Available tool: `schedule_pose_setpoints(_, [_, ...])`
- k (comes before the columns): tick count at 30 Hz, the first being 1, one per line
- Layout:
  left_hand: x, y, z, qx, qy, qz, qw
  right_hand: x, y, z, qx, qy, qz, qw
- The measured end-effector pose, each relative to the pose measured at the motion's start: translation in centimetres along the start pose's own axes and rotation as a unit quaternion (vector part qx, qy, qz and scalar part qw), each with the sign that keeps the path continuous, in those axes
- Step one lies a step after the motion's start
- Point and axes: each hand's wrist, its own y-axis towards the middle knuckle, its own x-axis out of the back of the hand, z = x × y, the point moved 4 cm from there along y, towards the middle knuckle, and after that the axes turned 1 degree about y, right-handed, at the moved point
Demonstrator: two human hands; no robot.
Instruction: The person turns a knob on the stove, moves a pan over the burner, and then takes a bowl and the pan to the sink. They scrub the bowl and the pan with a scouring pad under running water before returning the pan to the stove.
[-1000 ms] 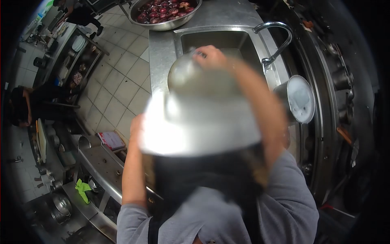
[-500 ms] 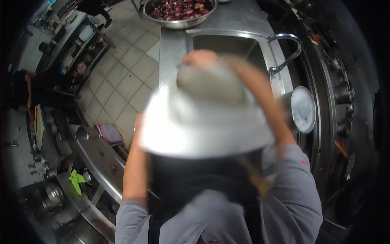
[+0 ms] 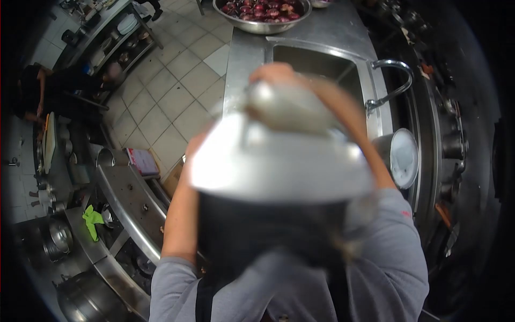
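A large, shiny metal vessel (image 3: 284, 172), smeared by motion and too blurred to name more exactly, is held up in front of my chest. My right hand (image 3: 273, 72) curls over its far upper end, with the forearm running along its right side. At its left side is my left hand (image 3: 197, 144), mostly hidden by the metal; its fingers do not show clearly. Just beyond my right hand lies the steel sink (image 3: 316, 59), with a curved faucet (image 3: 399, 70) on its right rim.
A steel bowl of red onions (image 3: 263, 26) stands on the counter (image 3: 343, 27) at the far end. Right of the sink is a pot with a whitish inside (image 3: 403, 158). A green cloth (image 3: 92, 221) lies at left. Another person (image 3: 40, 88) works at the far left.
The view has shifted, so the sink and onion bowl sit further right and the onion bowl higher. The metal vessel remains in my hands, its tilt slightly different.
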Motion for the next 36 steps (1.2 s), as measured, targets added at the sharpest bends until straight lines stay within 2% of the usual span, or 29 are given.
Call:
schedule_pose_setpoints(1, [-0.6,0.5,0.8,0.051,-0.025,0.028,0.998,1.3,0.7,-1.5,-0.127,-0.017,0.036,0.991])
schedule_pose_setpoints(3, [-1.3,1.8,2.0,0.142,-0.076,0.078,0.984,1.2,1.4,-5.1,-0.237,0.061,0.097,0.965])
schedule_pose_setpoints(4, [3.6,0.4,-4.3,0.048,0.071,0.056,0.995,3.2,-0.3,-5.2,-0.237,0.057,0.093,0.965])
schedule_pose_setpoints(5, [2.5,1.3,-3.1,0.047,0.067,0.046,0.996,6.0,-3.2,-4.7,-0.313,0.305,0.106,0.893])
schedule_pose_setpoints(6, [0.9,1.8,-1.1,0.032,0.051,0.012,0.998,6.7,-4.5,-3.7,-0.366,0.535,0.118,0.752])
schedule_pose_setpoints(7, [-0.9,1.4,1.0,0.016,0.039,-0.012,0.999,5.0,-3.8,-3.2,-0.366,0.539,0.124,0.749])
schedule_pose_setpoints(8, [-1.5,0.6,1.4,0.022,0.041,-0.001,0.999,3.2,-2.3,-2.6,-0.293,0.283,0.066,0.911])
schedule_pose_setpoints(9, [-1.6,1.1,1.9,0.073,-0.031,0.019,0.997,2.3,-1.1,-2.1,-0.186,-0.005,-0.006,0.983])
schedule_pose_setpoints(10, [-1.7,1.7,2.0,0.117,-0.102,0.035,0.987,2.2,-1.2,-3.9,-0.250,0.022,-0.049,0.967])
schedule_pose_setpoints(11, [-0.3,1.5,0.0,0.114,-0.102,0.035,0.988,2.5,-2.1,-2.6,-0.252,0.021,-0.051,0.966])
schedule_pose_setpoints(13, [3.7,1.0,-5.4,0.108,0.129,0.116,0.979,4.4,-4.0,4.6,-0.095,-0.092,-0.047,0.990])
schedule_pose_setpoints(14, [3.4,0.9,-5.0,0.095,0.119,0.098,0.983,6.1,-5.7,7.8,-0.090,-0.065,-0.034,0.993])
schedule_pose_setpoints(15, [2.1,1.2,-3.3,0.094,0.123,0.103,0.983,4.6,-4.9,5.8,-0.094,-0.059,-0.034,0.993])
schedule_pose_setpoints(17, [-0.6,1.7,0.9,0.093,-0.071,0.027,0.993,0.9,-2.3,-0.9,-0.124,0.013,-0.064,0.990])
schedule_pose_setpoints(18, [-1.0,1.2,1.5,0.091,-0.070,0.029,0.993,2.0,-2.2,-1.5,-0.193,0.053,-0.093,0.975])
schedule_pose_setpoints(19, [-0.9,0.7,1.5,0.036,-0.022,0.005,0.999,2.1,-3.5,-0.8,-0.195,0.053,-0.096,0.975])
schedule_pose_setpoints(20, [-0.6,0.8,1.1,-0.021,0.025,-0.025,0.999,4.1,-5.5,3.3,-0.118,0.040,-0.116,0.985])
schedule_pose_setpoints(21, [-0.3,1.0,0.7,-0.025,0.025,-0.029,0.999,5.1,-7.0,6.1,-0.041,0.028,-0.133,0.990])
schedule_pose_setpoints(23, [0.2,0.4,0.3,0.083,-0.040,0.019,0.996,1.0,-8.8,6.4,-0.040,0.007,-0.153,0.987])
schedule_pose_setpoints(25, [1.7,1.0,-1.5,0.075,0.005,0.049,0.996,-1.1,-9.1,2.9,-0.036,-0.015,-0.171,0.984])
schedule_pose_setpoints(26, [2.4,0.7,-2.6,0.072,0.050,0.078,0.993,-0.3,-8.7,-2.5,-0.154,0.125,-0.214,0.957])
schedule_pose_setpoints(27, [2.8,0.2,-3.5,0.067,0.098,0.108,0.987,-1.1,-9.5,-6.2,-0.269,0.260,-0.252,0.893])
schedule_pose_setpoints(28, [3.3,0.2,-4.4,0.060,0.127,0.087,0.986,-1.3,-10.1,-6.5,-0.273,0.257,-0.259,0.890])
schedule_pose_setpoints(29, [3.0,0.5,-4.1,0.049,0.130,0.084,0.987,-1.2,-10.7,-6.7,-0.321,0.217,-0.289,0.875])
schedule_pose_setpoints(30, [2.0,0.7,-2.3,0.076,0.106,0.092,0.987,-1.2,-11.6,-6.7,-0.371,0.176,-0.315,0.856])
schedule_pose_setpoints(32, [0.0,1.2,0.4,0.099,0.079,0.097,0.987,-2.2,-12.1,-0.4,-0.201,0.043,-0.300,0.932])
schedule_pose_setpoints(33, [-0.6,1.1,1.8,0.102,0.084,0.089,0.987,-1.9,-12.4,2.2,-0.159,0.037,-0.303,0.939])
schedule_pose_setpoints(35, [-0.2,1.5,1.4,0.098,0.097,0.088,0.986,1.0,-14.6,2.4,-0.187,0.055,-0.286,0.938])
schedule_pose_setpoints(36, [0.8,0.9,0.0,0.128,0.075,0.097,0.984,0.3,-15.1,0.0,-0.197,0.062,-0.283,0.937])
